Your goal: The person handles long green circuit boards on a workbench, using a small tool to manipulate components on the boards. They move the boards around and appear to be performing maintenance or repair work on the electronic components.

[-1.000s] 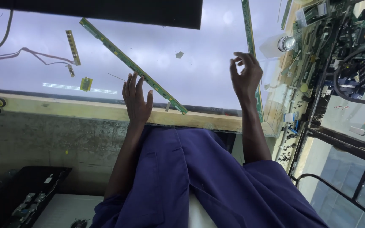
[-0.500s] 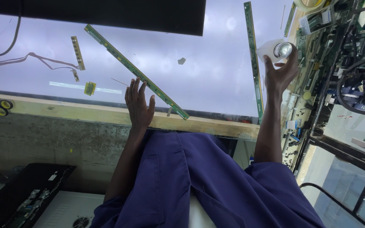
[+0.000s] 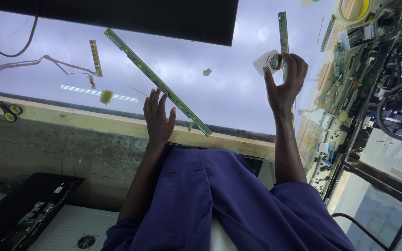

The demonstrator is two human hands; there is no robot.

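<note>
My left hand [image 3: 158, 118] lies flat, fingers spread, on a large glossy panel [image 3: 219, 74] that mirrors the sky. Its fingertips touch a long thin green circuit strip [image 3: 136, 60] lying diagonally across the panel. My right hand [image 3: 287, 81] is raised over the panel's right side. Between thumb and fingers it pinches a small white round object with a glassy face [image 3: 271, 62]. A second green strip [image 3: 283, 28] runs up the panel's right edge, just behind that hand.
Yellow-handled scissors [image 3: 8, 111], a pink ribbon cable [image 3: 47, 60] and small green boards [image 3: 95, 58] lie at the left. A black frame [image 3: 117, 18] borders the far side and a wooden edge [image 3: 94, 124] the near side. Boards, cables and a tape roll [image 3: 354, 9] crowd the right.
My right hand reached right to the small white round object, took hold of it and lifted it over the panel. My left hand stayed flat by the diagonal strip.
</note>
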